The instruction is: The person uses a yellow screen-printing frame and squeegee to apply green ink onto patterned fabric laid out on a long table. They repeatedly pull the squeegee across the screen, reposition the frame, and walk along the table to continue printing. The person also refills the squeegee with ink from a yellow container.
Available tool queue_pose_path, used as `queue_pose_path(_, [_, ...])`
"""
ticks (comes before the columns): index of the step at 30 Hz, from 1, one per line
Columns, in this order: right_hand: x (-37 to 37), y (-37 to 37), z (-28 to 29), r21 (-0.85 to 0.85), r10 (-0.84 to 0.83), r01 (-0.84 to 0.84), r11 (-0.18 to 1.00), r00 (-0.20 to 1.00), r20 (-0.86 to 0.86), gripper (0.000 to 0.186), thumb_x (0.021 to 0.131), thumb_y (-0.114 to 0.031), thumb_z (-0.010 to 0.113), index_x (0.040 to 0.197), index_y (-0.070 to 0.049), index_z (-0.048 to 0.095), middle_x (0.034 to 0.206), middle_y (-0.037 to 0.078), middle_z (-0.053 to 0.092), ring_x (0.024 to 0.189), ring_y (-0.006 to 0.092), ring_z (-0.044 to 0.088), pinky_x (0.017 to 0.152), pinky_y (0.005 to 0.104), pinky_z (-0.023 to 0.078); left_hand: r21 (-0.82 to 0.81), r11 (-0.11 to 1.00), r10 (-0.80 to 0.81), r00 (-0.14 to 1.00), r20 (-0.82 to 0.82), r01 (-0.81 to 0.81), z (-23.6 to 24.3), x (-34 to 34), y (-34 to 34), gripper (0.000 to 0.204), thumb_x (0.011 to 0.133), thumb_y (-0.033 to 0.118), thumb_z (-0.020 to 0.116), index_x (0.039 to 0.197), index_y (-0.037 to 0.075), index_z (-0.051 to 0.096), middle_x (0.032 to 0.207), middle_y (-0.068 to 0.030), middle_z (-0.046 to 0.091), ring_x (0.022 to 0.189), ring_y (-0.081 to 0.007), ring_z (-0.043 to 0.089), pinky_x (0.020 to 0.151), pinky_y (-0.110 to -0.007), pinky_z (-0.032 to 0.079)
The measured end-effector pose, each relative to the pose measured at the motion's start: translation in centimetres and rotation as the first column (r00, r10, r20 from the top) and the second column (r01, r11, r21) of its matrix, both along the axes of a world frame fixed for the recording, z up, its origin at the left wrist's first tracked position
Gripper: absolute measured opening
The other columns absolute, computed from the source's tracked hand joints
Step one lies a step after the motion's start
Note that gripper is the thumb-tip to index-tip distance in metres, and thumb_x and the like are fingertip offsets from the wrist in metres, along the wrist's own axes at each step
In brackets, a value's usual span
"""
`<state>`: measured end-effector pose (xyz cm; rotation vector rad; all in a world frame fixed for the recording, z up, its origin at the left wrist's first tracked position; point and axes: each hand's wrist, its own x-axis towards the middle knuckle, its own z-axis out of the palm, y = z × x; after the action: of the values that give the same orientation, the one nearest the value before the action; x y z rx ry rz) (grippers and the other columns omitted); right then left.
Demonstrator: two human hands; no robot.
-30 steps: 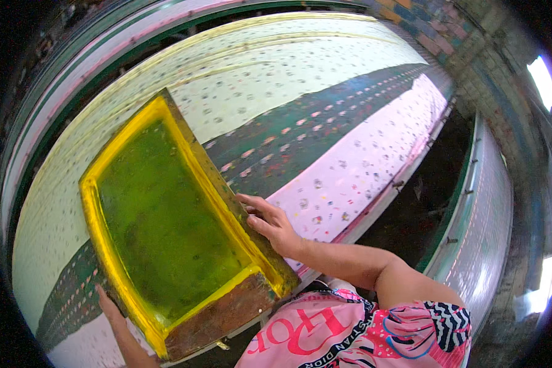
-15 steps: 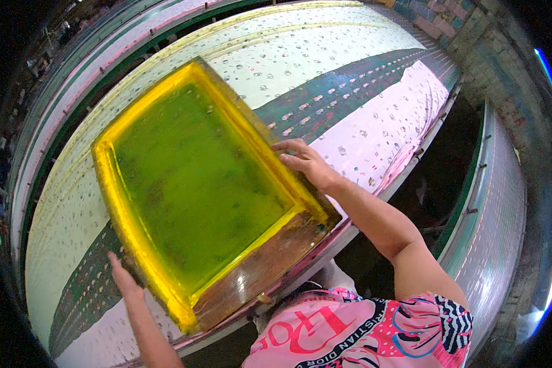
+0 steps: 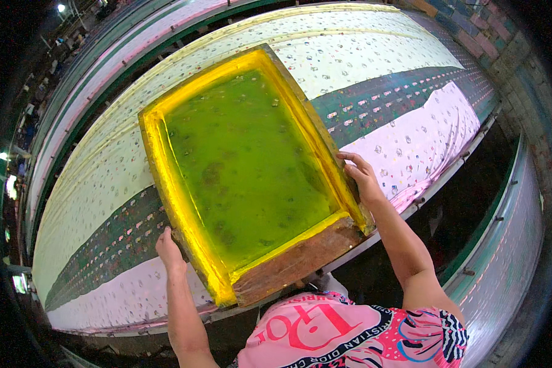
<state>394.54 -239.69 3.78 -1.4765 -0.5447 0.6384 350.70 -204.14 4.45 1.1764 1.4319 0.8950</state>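
Note:
A large screen-printing frame (image 3: 190, 202) lies tilted before me, over a long table. Its wooden sides are smeared with bright yellow, and a green, blotchy mesh (image 3: 245, 165) fills the middle. A bare brown wooden panel (image 3: 297, 260) forms the end closest to my body. Along the frame's left side, my left hand (image 3: 170, 250) grips the edge with curled fingers. My right hand (image 3: 362, 178) holds the opposite side, thumb and fingers at the outer edge. Fingertips under the frame are hidden. The frame covers part of the printed fabric below.
White fabric (image 3: 362, 46) with small printed motifs runs along the table's far side. Pale pink printed fabric (image 3: 411, 138) lies along the near edge, rumpled at right. Between them shows a dark green strip (image 3: 386, 101). Other long tables stand at far left and at right (image 3: 503, 264).
My left hand, apart from the frame with fingers stretched before, has come onto its left edge. In view, frame and table have shifted right; my right hand stays on the frame.

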Motion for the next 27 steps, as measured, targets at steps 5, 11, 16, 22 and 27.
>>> queue_pose_path(5, [2.4, -1.7, 0.2, 0.044, 0.012, -0.009, 0.999, 0.999, -0.051, 0.049, 0.099, -0.024, 0.064, 0.144, -0.003, 0.065, 0.141, 0.007, 0.066, 0.123, 0.0168, 0.061, 0.112, 0.0332, 0.044, -0.009, 0.999, -0.048, 0.999, 0.0, 0.048, -0.3, 2.5, -1.3, 0.03, 0.109, 0.028, 0.062, 0.094, 0.002, 0.066, 0.091, -0.0072, 0.068, 0.082, -0.0193, 0.064, 0.076, -0.039, 0.051])
queue_pose_path(11, [3.0, -2.9, 0.0, -0.111, 0.086, -0.06, 0.992, 0.964, 0.25, 0.055, 0.096, -0.02, 0.074, 0.148, -0.006, 0.062, 0.155, 0.015, 0.055, 0.143, 0.0312, 0.052, 0.12, 0.0436, 0.041, 0.013, 0.998, -0.056, 0.996, -0.076, 0.057, -2.3, 2.6, -0.7, 0.03, 0.107, 0.028, 0.062, 0.092, 0.002, 0.066, 0.087, -0.0059, 0.064, 0.081, -0.0186, 0.06, 0.077, -0.038, 0.049])
queue_pose_path(16, [-4.7, -3.3, 6.2, -0.485, 0.487, -0.128, 0.865, 0.444, 0.752, 0.064, 0.086, -0.022, 0.085, 0.145, -0.012, 0.063, 0.158, 0.022, 0.051, 0.145, 0.0456, 0.05, 0.123, 0.0549, 0.04, -0.034, 0.998, -0.059, 0.988, -0.142, 0.055, -2.5, 2.4, -0.6, 0.032, 0.106, 0.029, 0.062, 0.094, 0.0, 0.067, 0.088, -0.0079, 0.065, 0.083, -0.0209, 0.06, 0.08, -0.04, 0.048])
queue_pose_path(22, [-12.6, -4.6, 5.5, -0.712, 0.777, -0.39, 0.584, 0.017, 0.629, 0.053, 0.09, -0.021, 0.066, 0.143, -0.014, 0.065, 0.149, 0.017, 0.059, 0.137, 0.0384, 0.059, 0.113, 0.0534, 0.049, 0.041, 0.991, -0.119, 0.972, -0.205, 0.13, -3.8, 2.5, -0.1, 0.037, 0.105, 0.027, 0.061, 0.095, -0.008, 0.067, 0.094, -0.0155, 0.071, 0.09, -0.0268, 0.063, 0.085, -0.042, 0.048])
queue_pose_path(27, [-14.8, -2.1, 6.6, -0.723, 0.771, -0.283, 0.63, 0.121, 0.625, 0.052, 0.087, -0.015, 0.065, 0.138, -0.009, 0.067, 0.13, 0.016, 0.069, 0.127, 0.0353, 0.065, 0.107, 0.0493, 0.051, 0.107, 0.982, -0.137, 0.978, -0.156, 0.155, -4.5, 3.3, -0.4, 0.04, 0.103, 0.03, 0.061, 0.105, -0.009, 0.069, 0.105, -0.0198, 0.074, 0.099, -0.0315, 0.068, 0.09, -0.046, 0.049])
